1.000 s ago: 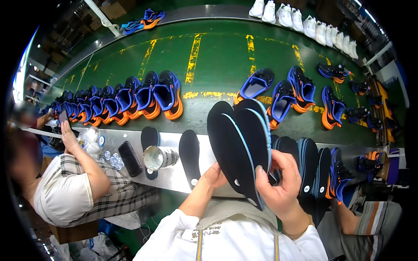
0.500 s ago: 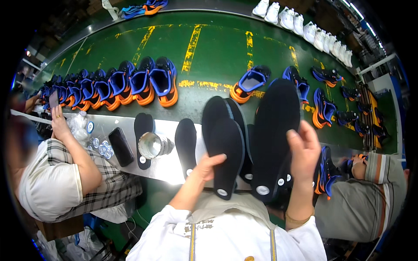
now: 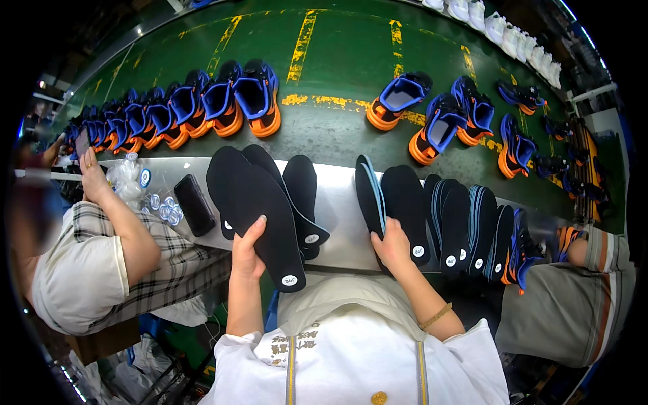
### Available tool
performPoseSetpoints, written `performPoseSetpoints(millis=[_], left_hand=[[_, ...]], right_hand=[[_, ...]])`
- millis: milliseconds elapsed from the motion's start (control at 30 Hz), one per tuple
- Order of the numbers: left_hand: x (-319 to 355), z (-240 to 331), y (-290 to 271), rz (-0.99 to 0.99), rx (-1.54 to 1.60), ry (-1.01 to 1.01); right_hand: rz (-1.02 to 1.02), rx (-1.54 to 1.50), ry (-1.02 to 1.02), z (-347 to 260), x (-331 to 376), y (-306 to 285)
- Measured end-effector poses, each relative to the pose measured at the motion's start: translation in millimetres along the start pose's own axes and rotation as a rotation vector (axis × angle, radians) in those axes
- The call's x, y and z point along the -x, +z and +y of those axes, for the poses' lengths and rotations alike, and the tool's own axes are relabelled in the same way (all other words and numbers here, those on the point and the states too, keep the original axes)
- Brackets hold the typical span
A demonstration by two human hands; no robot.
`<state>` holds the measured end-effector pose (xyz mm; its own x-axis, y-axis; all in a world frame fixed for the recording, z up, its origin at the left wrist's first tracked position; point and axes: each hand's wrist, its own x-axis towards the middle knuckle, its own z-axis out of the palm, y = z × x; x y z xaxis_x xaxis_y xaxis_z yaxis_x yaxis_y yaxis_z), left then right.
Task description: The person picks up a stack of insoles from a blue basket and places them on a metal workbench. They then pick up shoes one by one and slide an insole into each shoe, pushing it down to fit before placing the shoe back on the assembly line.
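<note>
My left hand [image 3: 248,255] grips a black insole [image 3: 253,209] with a round white sticker at its heel, tilted over the left part of the metal bench [image 3: 341,236]. Behind it, another insole [image 3: 300,182] and more black edges show; whether my fingers hold these too I cannot make out. My right hand [image 3: 393,246] is closed on upright black insoles [image 3: 368,189] with blue undersides, apparently a pair. Just right of that hand lies a single insole [image 3: 405,209]. Several insole stacks [image 3: 453,219] continue along the bench to the right.
Black, blue and orange sneakers [image 3: 255,101] stand in a row at the far left, with more sneakers [image 3: 439,128] at the right. A phone [image 3: 194,204] and round stickers [image 3: 164,209] lie on the bench. Seated people [image 3: 88,263] are on both sides; the left one holds a phone.
My left hand has moved left with its insole, over where the roll-like cup stood, now hidden. My right hand has come down and left to grip insoles; the large insole beside it is lowered.
</note>
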<state>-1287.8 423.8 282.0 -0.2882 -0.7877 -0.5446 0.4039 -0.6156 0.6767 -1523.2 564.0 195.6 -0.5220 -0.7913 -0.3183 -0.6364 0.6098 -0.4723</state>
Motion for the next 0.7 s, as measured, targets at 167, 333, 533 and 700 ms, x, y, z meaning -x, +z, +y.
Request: performPoseSetpoints(millis=[167,333,533,700], left_hand=[[1,2,10,-0.033,-0.027,0.002],[4,12,29,-0.1,-0.038,-0.011],[10,4,40,-0.141,-0.013,-0.057],[11,-3,46,-0.165,0.027,-0.108]], right_hand=[[0.122,-0.36,-0.205,-4,8,-7],[0.231,-0.834,-0.397,9,20,-4],[0.271,-0.755,-0.447,22,28,6],[0.413,-0.774,-0.705,29,27,-1]])
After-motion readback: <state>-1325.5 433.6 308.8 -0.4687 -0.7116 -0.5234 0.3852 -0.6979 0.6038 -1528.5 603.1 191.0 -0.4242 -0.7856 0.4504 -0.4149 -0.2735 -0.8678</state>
